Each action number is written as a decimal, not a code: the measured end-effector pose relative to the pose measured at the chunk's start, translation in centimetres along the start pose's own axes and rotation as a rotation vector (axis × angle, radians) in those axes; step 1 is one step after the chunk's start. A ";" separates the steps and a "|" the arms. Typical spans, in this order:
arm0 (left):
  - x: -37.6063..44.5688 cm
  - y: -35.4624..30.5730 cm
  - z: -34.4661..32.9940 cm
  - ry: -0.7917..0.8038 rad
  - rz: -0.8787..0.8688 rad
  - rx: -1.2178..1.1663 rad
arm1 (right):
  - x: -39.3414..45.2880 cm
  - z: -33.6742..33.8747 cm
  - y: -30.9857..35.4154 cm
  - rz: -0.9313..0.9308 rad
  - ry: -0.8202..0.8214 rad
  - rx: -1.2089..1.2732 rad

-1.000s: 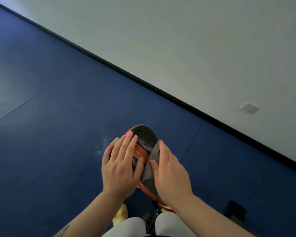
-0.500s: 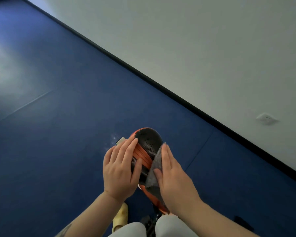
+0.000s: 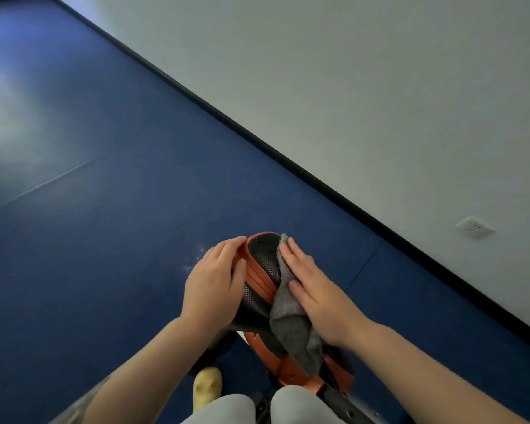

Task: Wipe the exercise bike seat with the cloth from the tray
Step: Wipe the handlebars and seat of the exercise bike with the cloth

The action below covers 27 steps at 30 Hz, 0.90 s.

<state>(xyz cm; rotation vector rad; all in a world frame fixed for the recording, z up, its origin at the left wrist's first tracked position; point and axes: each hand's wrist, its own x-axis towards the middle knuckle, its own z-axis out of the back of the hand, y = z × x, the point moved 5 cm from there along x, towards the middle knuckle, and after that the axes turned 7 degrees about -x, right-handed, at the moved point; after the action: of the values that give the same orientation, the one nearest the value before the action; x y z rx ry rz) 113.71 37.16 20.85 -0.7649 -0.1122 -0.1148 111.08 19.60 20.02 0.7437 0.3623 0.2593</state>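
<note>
The exercise bike seat (image 3: 262, 264) is black perforated padding with orange trim, low in the middle of the view. My left hand (image 3: 214, 283) lies flat on the seat's left side, fingers along the orange edge. A grey cloth (image 3: 291, 319) is draped over the seat's right side and hangs down past its rear. My right hand (image 3: 315, 289) presses flat on the cloth, fingers stretched toward the seat's tip. The tray is out of view.
Blue floor (image 3: 104, 209) spreads to the left and ahead. A white wall (image 3: 349, 87) with a black skirting board runs diagonally on the right, with a socket (image 3: 475, 227) on it. The bike's orange frame (image 3: 306, 374), my knees and a yellow shoe (image 3: 207, 385) are at the bottom.
My right hand has slid forward with the cloth toward the seat's tip. My left hand shifted further left onto the seat's orange edge. More of the cloth hangs at the rear.
</note>
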 end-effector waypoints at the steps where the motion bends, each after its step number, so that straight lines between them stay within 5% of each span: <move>1: 0.0 0.2 -0.1 0.002 0.010 -0.018 | 1.0 0.2 0.2 -0.012 -0.010 0.041; 10: -0.2 0.3 0.1 -0.015 0.027 -0.074 | 0.7 -1.6 1.4 -0.060 -0.203 -0.159; 14: 0.1 0.6 0.0 -0.003 0.035 -0.092 | 4.3 -0.2 -0.2 -0.097 -0.210 0.053; 21: -0.1 0.6 0.1 -0.002 0.023 -0.126 | 0.8 -0.9 0.8 0.096 -0.136 -0.071; 27: 0.0 0.7 0.1 0.001 0.014 -0.134 | 4.0 0.0 -0.4 -0.106 -0.186 0.208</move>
<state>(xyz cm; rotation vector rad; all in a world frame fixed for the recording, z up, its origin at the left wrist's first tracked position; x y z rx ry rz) 113.76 37.76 20.47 -0.8993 -0.0992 -0.1104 114.72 20.73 18.89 0.9426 0.2535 0.0512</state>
